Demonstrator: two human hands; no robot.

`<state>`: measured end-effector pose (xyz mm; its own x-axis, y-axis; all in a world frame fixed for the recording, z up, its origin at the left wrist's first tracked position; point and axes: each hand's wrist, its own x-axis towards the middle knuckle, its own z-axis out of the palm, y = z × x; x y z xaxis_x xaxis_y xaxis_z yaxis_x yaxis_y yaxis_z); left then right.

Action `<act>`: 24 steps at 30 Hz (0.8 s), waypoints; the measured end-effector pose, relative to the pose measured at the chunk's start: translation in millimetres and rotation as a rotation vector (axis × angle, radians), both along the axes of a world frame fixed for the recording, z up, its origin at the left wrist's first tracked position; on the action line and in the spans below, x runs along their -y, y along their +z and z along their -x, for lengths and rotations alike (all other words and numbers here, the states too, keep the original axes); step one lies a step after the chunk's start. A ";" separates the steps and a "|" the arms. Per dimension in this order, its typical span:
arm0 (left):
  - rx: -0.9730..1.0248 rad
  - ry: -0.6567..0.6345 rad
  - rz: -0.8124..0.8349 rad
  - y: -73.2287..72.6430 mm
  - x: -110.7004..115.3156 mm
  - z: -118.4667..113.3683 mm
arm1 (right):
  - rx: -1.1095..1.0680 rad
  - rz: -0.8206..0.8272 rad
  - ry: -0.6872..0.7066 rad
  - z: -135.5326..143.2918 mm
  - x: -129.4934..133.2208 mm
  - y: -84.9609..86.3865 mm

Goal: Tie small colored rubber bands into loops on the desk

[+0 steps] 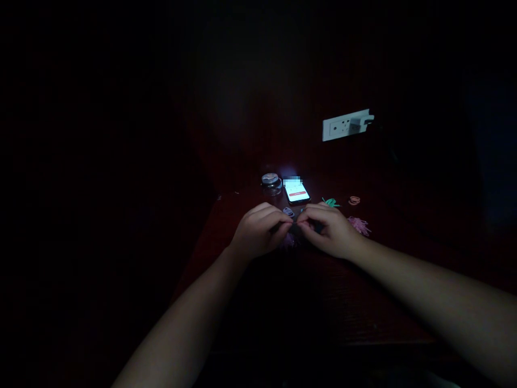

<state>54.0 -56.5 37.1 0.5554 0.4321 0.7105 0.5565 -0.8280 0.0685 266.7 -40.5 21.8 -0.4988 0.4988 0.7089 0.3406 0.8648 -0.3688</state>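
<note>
My left hand (260,229) and my right hand (327,229) face each other over the table, thumbs and forefingers pinched. Between the fingertips runs a short, thin strand (294,222), hard to make out in the dim light. Pale bluish loops (288,212) lie just beyond my left fingertips. Below them, partly hidden by my left hand, is a bunch of thin purple strips (288,241). Green strips (331,202) lie right behind my right hand. Near my right wrist sits a bunch of pink strips (359,225), with a coiled orange loop (354,200) farther back.
A lit phone (298,191) lies on the dark reddish table (347,302) beyond my hands. Left of it stands a lidded clear jar (271,184). On the wall, a white socket panel (337,127) holds a plug (367,120). Much of the surroundings is too dark to see.
</note>
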 end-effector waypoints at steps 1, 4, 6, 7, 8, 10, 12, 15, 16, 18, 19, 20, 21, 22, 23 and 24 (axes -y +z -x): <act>0.002 0.003 -0.001 0.1 0.2 -0.8 | 0.002 0.002 0.003 -0.5 -0.3 -0.4; 0.011 0.015 -0.006 -0.2 -0.1 -2.0 | 0.000 0.005 0.013 -2.0 -0.9 -0.9; 0.020 0.022 -0.009 -0.7 -0.6 -2.2 | 0.009 0.017 0.022 -2.5 -0.4 -0.8; 0.019 0.022 -0.007 -0.8 -0.8 -2.3 | 0.018 0.026 0.028 -2.4 0.2 -0.6; 0.012 0.018 -0.001 -1.0 -1.0 -2.4 | 0.028 0.034 0.034 -2.1 0.9 -0.4; -0.010 0.009 0.018 -1.2 -1.1 -2.5 | 0.043 0.048 0.043 -1.2 2.7 -0.3; -0.024 0.001 0.039 -1.5 -1.2 -2.6 | 0.052 0.060 0.040 -0.3 4.1 -0.8; -0.026 -0.004 0.056 -2.7 -1.3 -2.5 | 0.059 0.091 0.020 0.2 4.8 -2.5; -0.028 -0.005 0.060 -3.2 -1.4 -2.4 | 0.062 0.105 0.017 0.3 4.7 -3.1; -0.033 -0.004 0.068 -4.1 -1.3 -2.3 | 0.064 0.123 0.017 0.3 4.2 -4.1; -0.036 -0.002 0.073 -4.4 -1.3 -2.3 | 0.063 0.125 0.018 0.4 3.9 -4.3; -0.037 -0.001 0.078 -4.6 -1.2 -2.3 | 0.063 0.123 0.020 0.6 3.6 -4.4; -0.040 -0.002 0.084 -4.7 -1.2 -2.3 | 0.061 0.118 0.023 0.7 3.3 -4.4; -0.040 -0.003 0.087 -4.7 -1.3 -2.3 | 0.058 0.114 0.025 0.8 3.1 -4.4; -0.040 -0.003 0.089 -4.7 -1.4 -2.2 | 0.054 0.113 0.027 0.8 2.8 -4.3; -0.040 -0.004 0.089 -4.7 -1.6 -2.2 | 0.051 0.113 0.029 0.7 2.6 -4.3</act>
<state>56.2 -54.8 32.4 0.5843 0.4903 0.6466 0.5571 -0.8218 0.1197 266.0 -43.1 17.4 -0.5482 0.5586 0.6225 0.3364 0.8287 -0.4473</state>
